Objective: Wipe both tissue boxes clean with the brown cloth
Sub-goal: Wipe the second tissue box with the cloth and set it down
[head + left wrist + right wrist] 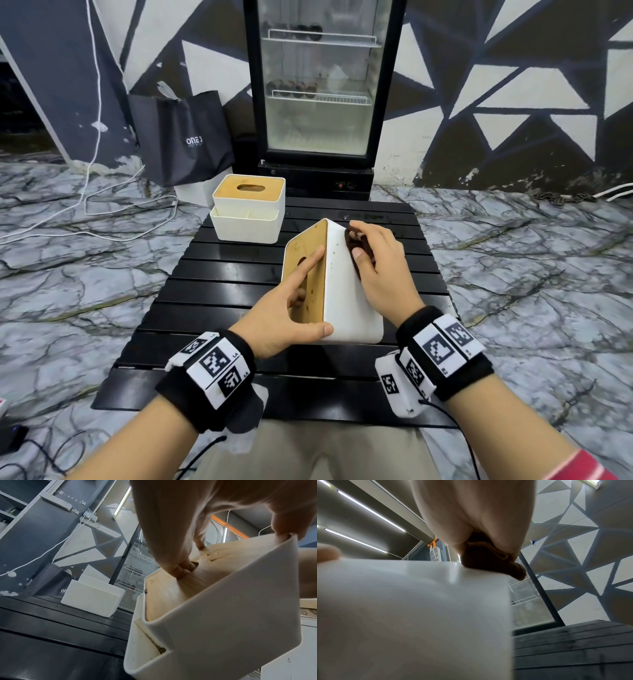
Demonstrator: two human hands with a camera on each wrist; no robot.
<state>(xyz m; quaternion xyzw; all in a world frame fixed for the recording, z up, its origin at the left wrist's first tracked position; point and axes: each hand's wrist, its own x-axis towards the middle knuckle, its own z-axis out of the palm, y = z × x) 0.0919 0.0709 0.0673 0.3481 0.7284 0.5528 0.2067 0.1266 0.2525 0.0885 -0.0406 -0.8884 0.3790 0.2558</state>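
Observation:
A white tissue box (pixel 346 291) with a wooden lid (pixel 306 270) lies tipped on its side in the middle of the black slatted table (pixel 219 270), lid facing left. My left hand (pixel 291 308) grips it, thumb on the near corner, fingers curled into the lid's slot (pixel 187 568). My right hand (pixel 376 260) holds the bunched brown cloth (pixel 358 243) and presses it on the far upper part of the box's white side (pixel 436 601); the same cloth (pixel 489 561) shows under the palm. A second tissue box (pixel 248 209) stands upright at the table's back left.
A glass-door fridge (pixel 320 92) stands behind the table, with a black bag (pixel 181 137) on the floor to its left. White cables (pixel 89 205) trail over the marble floor. The second box (pixel 92 597) also shows in the left wrist view.

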